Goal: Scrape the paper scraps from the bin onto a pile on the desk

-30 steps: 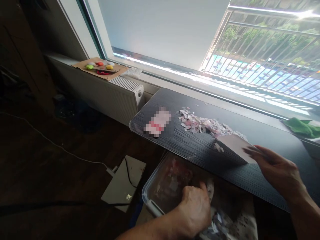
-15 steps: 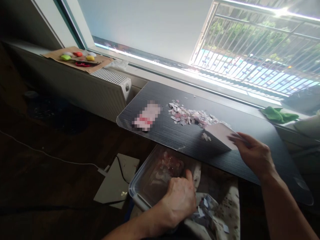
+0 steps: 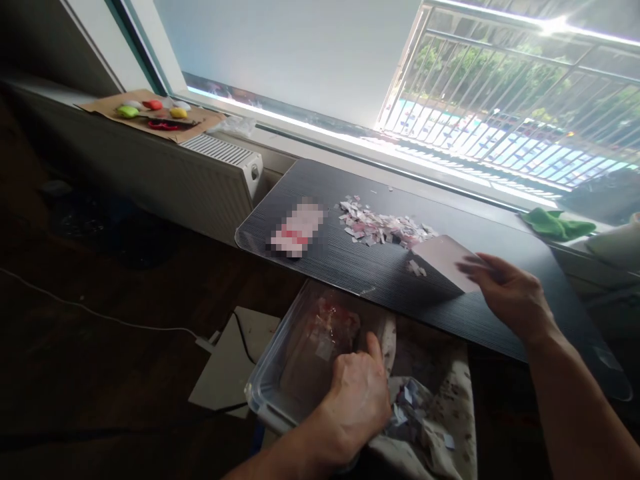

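My right hand [image 3: 513, 290] grips a thin, pale rectangular card [image 3: 445, 260] by its right end, tilted with its lower edge near the dark tabletop. Beyond the card's left end lies a loose heap of small paper scraps [image 3: 375, 223], white and pinkish. A few separate scraps [image 3: 417, 269] rest just in front of the card. Below the table's front edge, my left hand [image 3: 360, 393] is closed on the right side of a clear plastic container [image 3: 280, 400], index finger stretched along it. Reddish and clear crumpled material [image 3: 335, 323] shows inside; the fingertips are partly hidden.
A pixelated pinkish item [image 3: 299, 229] lies on the table's left end. Patterned cloth with scraps [image 3: 450, 413] is beside the container. A radiator [image 3: 215, 180], a white board [image 3: 225, 373] with cables and a green cloth [image 3: 557, 225] surround the dark table [image 3: 320, 177].
The view has shifted slightly. Both hands keep their holds, and the card still stands at the right end of the heap. The container has moved a little to the left in view.
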A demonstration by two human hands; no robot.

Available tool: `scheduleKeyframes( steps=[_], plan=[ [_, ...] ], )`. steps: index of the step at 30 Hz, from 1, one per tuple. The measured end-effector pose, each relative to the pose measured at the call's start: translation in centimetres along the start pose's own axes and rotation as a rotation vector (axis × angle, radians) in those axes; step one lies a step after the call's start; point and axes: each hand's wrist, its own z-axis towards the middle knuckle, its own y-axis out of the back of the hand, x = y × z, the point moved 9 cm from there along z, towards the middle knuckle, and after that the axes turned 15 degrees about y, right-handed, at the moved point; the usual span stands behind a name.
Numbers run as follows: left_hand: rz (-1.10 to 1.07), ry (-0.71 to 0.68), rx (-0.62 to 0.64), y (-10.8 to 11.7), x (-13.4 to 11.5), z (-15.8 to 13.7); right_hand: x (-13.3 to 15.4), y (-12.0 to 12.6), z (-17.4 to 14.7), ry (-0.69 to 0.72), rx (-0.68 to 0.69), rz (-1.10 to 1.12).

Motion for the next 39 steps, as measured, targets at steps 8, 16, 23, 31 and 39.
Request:
scheduleKeyframes(
  steps=[8, 16, 23, 31, 39],
  plan=[
    [0.155, -0.018, 0.012, -0.5, -0.2, 0.6, -0.7, -0.3, 0.2, -0.054, 0.031, -0.011],
    [0.166, -0.055, 0.111, 0.0, -1.3, 1.8, -0.5, -0.9, 1.5, 0.083, 0.065, 0.11],
    [0.155, 0.005, 0.199, 1.3, 1.3, 2.4, 0.0, -0.8, 0.0, 0.135, 0.043, 0.021],
    [0.076, -0.007, 0.266, 2.2, 3.0, 3.5, 0.8, -0.4, -0.9, 0.197, 0.042, -0.019],
    [0.047, 0.004, 0.384, 0.2, 3.1, 5.2, 1.3, -0.2, -1.4, 0.232, 0.037, -0.03]
  ],
)
